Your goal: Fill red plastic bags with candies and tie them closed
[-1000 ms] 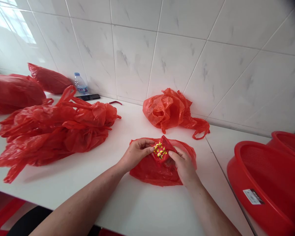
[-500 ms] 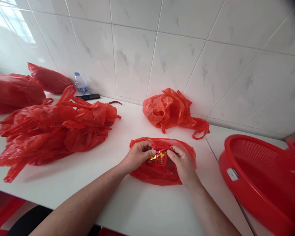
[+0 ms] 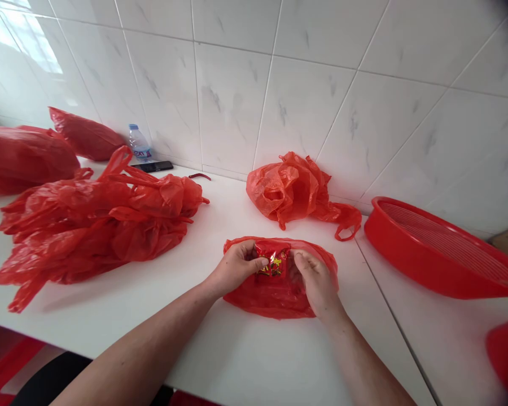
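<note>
My left hand [image 3: 238, 264] pinches the left side of a small shiny red packet [image 3: 276, 264] with gold printing, thumb across its front. Close to the packet's right edge is my right hand [image 3: 317, 277], fingers curled in against the thumb; what they hold, if anything, is hidden. Beneath both hands a thin red plastic bag [image 3: 267, 301] lies spread on the white table [image 3: 245, 361]. Its far rim shows behind the packet.
Crumpled red bags [image 3: 290, 189] lie by the tiled wall, and a pile of red bags [image 3: 101, 220] at left. Farther back are a bottle [image 3: 139, 144], a phone [image 3: 154, 166] and full red bags [image 3: 25, 158]. A red plastic basket [image 3: 427, 254] stands tilted at right.
My right fingers have come away from the packet's top edge, and the packet now shows more of its face. The red basket at right has moved back and tipped.
</note>
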The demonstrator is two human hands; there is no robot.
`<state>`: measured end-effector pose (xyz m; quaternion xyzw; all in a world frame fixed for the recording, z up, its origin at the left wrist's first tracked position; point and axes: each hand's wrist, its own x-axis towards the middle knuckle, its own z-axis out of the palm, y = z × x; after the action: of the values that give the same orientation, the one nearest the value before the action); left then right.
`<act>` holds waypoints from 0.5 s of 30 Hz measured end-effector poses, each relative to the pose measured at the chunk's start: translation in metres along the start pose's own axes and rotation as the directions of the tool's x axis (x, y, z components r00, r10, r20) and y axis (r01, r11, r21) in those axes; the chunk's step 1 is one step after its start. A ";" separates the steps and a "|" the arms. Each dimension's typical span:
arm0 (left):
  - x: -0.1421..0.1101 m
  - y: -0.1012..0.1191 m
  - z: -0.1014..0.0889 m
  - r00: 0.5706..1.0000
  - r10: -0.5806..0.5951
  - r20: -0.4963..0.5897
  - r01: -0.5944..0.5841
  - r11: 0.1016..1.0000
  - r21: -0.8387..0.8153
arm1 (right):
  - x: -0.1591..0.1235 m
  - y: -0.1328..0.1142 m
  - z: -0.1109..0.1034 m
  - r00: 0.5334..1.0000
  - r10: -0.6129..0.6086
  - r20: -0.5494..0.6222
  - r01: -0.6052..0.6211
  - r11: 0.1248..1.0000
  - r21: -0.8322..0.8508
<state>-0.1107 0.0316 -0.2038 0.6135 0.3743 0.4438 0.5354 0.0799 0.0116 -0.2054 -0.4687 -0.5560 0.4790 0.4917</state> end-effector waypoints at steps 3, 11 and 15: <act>0.001 -0.001 -0.001 0.999 0.005 -0.033 -0.004 1.000 0.016 | -0.001 -0.004 0.003 0.999 0.011 0.045 -0.010 0.999 -0.042; -0.002 0.002 0.002 0.990 0.100 -0.103 -0.076 0.974 0.215 | -0.006 -0.016 0.004 0.996 -0.008 0.087 0.023 0.984 -0.176; -0.002 0.004 -0.003 0.940 0.250 -0.232 -0.125 0.885 0.450 | -0.003 -0.016 -0.003 0.999 -0.001 0.048 0.012 0.972 -0.233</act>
<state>-0.1143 0.0306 -0.2004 0.6795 0.4735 0.4840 0.2824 0.0825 0.0068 -0.1900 -0.5099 -0.6216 0.4195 0.4215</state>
